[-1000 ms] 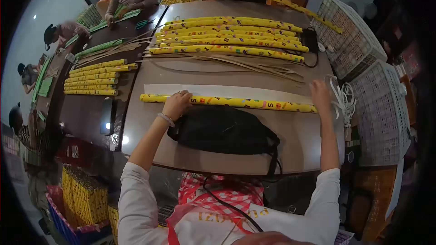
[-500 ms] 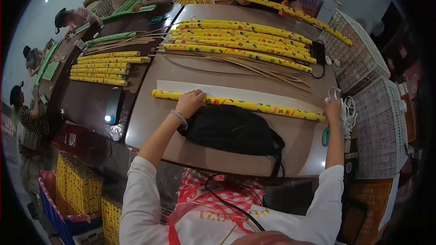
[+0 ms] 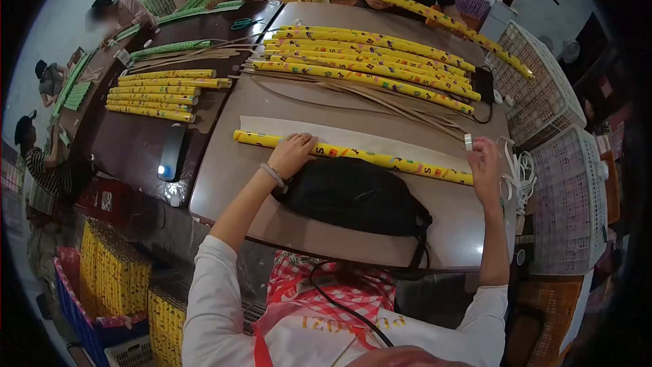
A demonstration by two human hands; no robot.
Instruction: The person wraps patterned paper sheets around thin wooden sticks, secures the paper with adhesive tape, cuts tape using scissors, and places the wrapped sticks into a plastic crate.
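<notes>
A long roll of yellow patterned wrapping paper [image 3: 387, 159] lies across the table in front of me, with a loose white flap [image 3: 380, 137] along its far side. My left hand [image 3: 294, 151] is closed over the roll left of its middle, pressing it down. At the roll's right end, my right hand [image 3: 483, 163] is raised with its fingers pinched on a short, shiny pale strip [image 3: 468, 141] that looks like tape. A black pouch [image 3: 353, 194] lies against the near side of the roll, close to my left wrist.
Several finished yellow rolls [image 3: 367, 68] and brown strips [image 3: 401, 103] lie farther back. Shorter yellow rolls [image 3: 153, 98] and a black device [image 3: 172, 153] sit on the left table. A white cord [image 3: 521, 177] and plastic crates [image 3: 567, 190] stand right. Co-workers handle rolls opposite and left.
My right hand has moved up and left from the cord by the roll's end, and now a pale strip shows in its fingers. My left hand stays on the roll.
</notes>
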